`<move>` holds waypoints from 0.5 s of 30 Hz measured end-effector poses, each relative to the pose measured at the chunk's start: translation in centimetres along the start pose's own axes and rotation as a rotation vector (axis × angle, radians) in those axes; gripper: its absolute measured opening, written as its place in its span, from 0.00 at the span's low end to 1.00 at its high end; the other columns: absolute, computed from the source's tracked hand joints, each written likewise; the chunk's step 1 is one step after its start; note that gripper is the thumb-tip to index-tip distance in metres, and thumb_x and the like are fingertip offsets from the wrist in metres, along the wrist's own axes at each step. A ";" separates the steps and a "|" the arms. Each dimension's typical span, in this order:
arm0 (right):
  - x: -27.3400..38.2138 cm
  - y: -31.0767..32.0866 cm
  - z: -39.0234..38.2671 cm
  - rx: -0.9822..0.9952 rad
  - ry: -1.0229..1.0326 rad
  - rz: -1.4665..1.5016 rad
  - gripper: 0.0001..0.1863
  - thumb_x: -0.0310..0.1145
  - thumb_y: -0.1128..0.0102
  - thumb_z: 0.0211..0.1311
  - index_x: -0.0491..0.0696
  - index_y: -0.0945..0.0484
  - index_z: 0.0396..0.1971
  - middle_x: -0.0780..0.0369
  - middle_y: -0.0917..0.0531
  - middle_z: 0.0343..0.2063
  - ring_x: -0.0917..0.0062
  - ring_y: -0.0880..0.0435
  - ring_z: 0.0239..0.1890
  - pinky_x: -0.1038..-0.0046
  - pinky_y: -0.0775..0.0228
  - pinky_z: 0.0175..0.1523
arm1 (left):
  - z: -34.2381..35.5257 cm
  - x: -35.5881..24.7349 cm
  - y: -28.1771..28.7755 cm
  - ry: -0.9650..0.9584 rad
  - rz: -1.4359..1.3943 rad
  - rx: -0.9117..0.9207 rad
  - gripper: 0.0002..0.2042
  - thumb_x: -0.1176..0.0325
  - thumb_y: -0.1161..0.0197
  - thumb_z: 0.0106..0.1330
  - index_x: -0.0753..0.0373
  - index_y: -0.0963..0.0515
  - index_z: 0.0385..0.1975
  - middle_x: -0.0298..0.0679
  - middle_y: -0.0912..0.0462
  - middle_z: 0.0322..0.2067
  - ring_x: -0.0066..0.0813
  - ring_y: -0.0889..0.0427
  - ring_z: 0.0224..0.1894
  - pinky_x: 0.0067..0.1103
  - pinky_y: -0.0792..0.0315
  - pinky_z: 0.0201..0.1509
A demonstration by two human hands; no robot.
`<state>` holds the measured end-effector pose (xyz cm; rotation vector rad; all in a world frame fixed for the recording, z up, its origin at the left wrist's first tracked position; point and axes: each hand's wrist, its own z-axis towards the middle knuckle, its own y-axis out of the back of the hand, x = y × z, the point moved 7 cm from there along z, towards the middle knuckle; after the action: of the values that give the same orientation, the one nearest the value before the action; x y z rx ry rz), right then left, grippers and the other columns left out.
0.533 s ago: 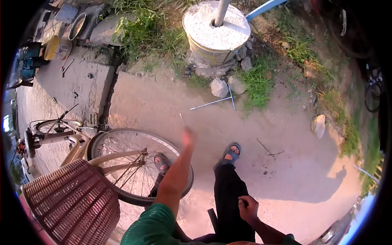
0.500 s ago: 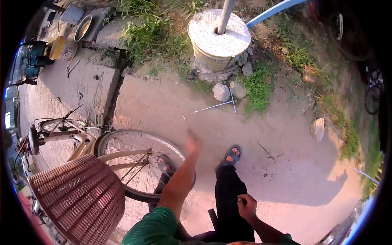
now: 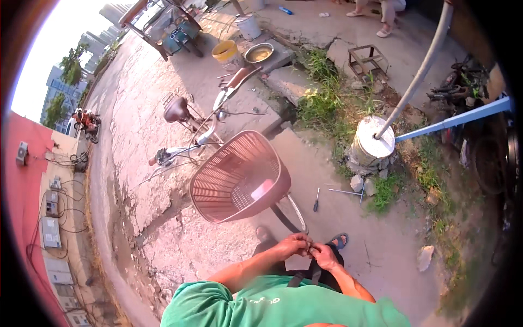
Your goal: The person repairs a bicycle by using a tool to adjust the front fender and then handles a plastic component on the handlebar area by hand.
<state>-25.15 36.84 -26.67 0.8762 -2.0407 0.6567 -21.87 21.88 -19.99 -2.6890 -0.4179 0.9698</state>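
My left hand (image 3: pixel 294 246) and my right hand (image 3: pixel 324 255) meet in front of my body, fingertips pinched together. Whatever small thing they may hold is too small to make out. Just ahead of them is the front wheel (image 3: pixel 290 215) of a bicycle, which carries a pinkish-brown slatted basket (image 3: pixel 218 188). A pale pink item (image 3: pixel 262 189) lies inside the basket. On the ground ahead of my hands rests a screwdriver (image 3: pixel 316 203) with a dark handle. Beyond it to the right lies a T-shaped metal rod (image 3: pixel 344 191).
A white-topped bucket (image 3: pixel 376 137) holds an upright pole, with stones and grass around it. Farther back stand a yellow bucket (image 3: pixel 227 53), a metal basin (image 3: pixel 259 53) and a parked three-wheeler (image 3: pixel 180 38). A person's legs (image 3: pixel 376 11) show at the top; a motorbike rider (image 3: pixel 87 122) is on the road.
My left hand has come back from near the screwdriver and joined my right hand. The view has tilted up and turned left, showing the road and more of the bicycle.
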 end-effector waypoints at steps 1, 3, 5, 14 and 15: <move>2.3 -0.9 -0.1 -0.021 0.076 -0.001 0.12 0.29 0.44 0.76 0.40 0.18 0.50 0.64 0.13 0.34 0.80 0.16 0.33 0.74 0.22 0.41 | -2.2 -2.0 0.4 -0.044 -0.011 -0.018 0.11 0.67 0.38 0.70 0.64 0.23 0.47 0.37 0.16 0.36 0.25 0.16 0.36 0.22 0.21 0.43; 5.2 -3.5 -0.1 -0.072 0.083 0.003 0.11 0.28 0.45 0.76 0.40 0.18 0.49 0.65 0.14 0.32 0.81 0.18 0.32 0.75 0.22 0.40 | -6.0 -3.8 1.8 -0.095 -0.048 -0.001 0.21 0.64 0.38 0.70 0.70 0.23 0.58 0.39 0.16 0.41 0.28 0.17 0.45 0.27 0.23 0.52; 7.6 -6.6 0.3 -0.046 0.116 0.011 0.11 0.29 0.46 0.76 0.40 0.18 0.48 0.65 0.14 0.31 0.82 0.18 0.31 0.75 0.23 0.40 | -8.5 -2.9 4.6 -0.171 -0.098 0.021 0.24 0.64 0.37 0.72 0.71 0.27 0.64 0.40 0.16 0.41 0.28 0.18 0.44 0.27 0.23 0.52; 21.6 -31.1 1.8 0.217 0.244 -0.342 0.18 0.34 0.48 0.71 0.41 0.20 0.54 0.56 0.14 0.31 0.74 0.15 0.35 0.69 0.21 0.44 | -27.9 -4.0 23.0 -0.464 -0.011 -0.092 0.16 0.63 0.34 0.73 0.68 0.18 0.53 0.37 0.16 0.37 0.23 0.20 0.37 0.24 0.24 0.43; 21.9 -33.9 2.5 0.211 0.281 -0.312 0.19 0.36 0.47 0.72 0.42 0.20 0.56 0.57 0.13 0.34 0.75 0.14 0.36 0.68 0.21 0.45 | -29.6 -3.5 25.7 -0.445 -0.028 -0.179 0.16 0.63 0.33 0.71 0.65 0.17 0.52 0.37 0.16 0.37 0.25 0.20 0.38 0.25 0.24 0.45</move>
<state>-9.87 6.19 -5.12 1.1277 -1.5640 0.7793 -0.47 -7.25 -4.30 -2.5931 -0.6526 1.5968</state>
